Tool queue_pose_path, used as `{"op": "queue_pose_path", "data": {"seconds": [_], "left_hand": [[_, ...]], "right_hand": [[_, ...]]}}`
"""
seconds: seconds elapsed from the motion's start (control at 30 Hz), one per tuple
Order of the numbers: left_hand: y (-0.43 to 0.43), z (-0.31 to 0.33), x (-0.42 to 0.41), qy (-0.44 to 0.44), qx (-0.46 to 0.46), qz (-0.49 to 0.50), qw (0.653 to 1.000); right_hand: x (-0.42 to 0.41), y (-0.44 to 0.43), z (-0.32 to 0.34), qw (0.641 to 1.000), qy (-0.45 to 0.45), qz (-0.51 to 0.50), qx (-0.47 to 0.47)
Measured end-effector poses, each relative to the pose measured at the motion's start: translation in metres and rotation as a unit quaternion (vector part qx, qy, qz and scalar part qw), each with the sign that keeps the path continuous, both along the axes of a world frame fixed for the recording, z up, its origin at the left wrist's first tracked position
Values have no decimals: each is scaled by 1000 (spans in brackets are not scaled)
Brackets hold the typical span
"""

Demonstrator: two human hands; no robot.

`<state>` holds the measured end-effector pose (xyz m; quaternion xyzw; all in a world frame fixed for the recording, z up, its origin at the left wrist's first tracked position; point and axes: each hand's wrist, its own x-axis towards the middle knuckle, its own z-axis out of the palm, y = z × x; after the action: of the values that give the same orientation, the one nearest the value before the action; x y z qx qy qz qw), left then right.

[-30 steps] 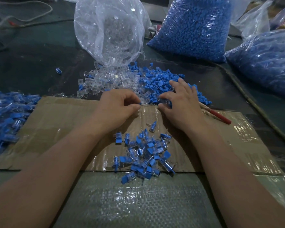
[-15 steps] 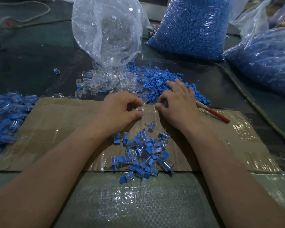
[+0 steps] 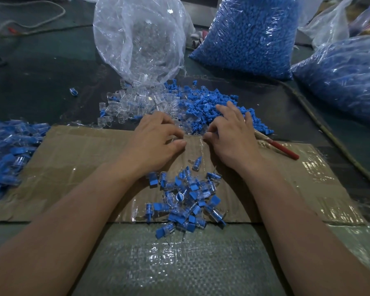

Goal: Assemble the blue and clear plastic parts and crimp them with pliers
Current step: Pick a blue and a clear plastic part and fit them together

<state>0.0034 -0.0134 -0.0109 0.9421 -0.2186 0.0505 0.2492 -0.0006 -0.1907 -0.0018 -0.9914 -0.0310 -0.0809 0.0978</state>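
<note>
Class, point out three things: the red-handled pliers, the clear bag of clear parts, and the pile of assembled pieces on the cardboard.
red-handled pliers (image 3: 284, 149): head view, on the red handle.
clear bag (image 3: 137, 39): head view, on its front wall.
pile of assembled pieces (image 3: 186, 197): head view, on the heap's middle.

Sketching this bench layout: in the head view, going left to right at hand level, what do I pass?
Heap of assembled parts, left hand, right hand, red-handled pliers, bag of blue parts.

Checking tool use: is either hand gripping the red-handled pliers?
No, the red-handled pliers lie on the brown cardboard sheet beside the right hand.
</note>
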Motion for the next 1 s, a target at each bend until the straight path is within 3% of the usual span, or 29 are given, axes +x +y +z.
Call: {"op": "queue_pose_path", "data": {"seconds": [0.23, 0.3, 0.47, 0.77, 1.0], "left_hand": [[0, 3, 2, -23, -90, 62, 994], [1, 2, 3, 0, -94, 64, 994], [2, -2, 5, 32, 18, 37, 999], [3, -1, 4, 2, -43, 31, 999], [3, 0, 3, -30, -63, 25, 997]], "right_hand": [[-13, 6, 7, 983, -126, 68, 115], [-15, 9, 9, 981, -115, 83, 134], [-13, 9, 8, 984, -89, 96, 121], [-16, 16, 6, 978, 5, 133, 159], [-16, 14, 7, 979, -10, 137, 153]]}}
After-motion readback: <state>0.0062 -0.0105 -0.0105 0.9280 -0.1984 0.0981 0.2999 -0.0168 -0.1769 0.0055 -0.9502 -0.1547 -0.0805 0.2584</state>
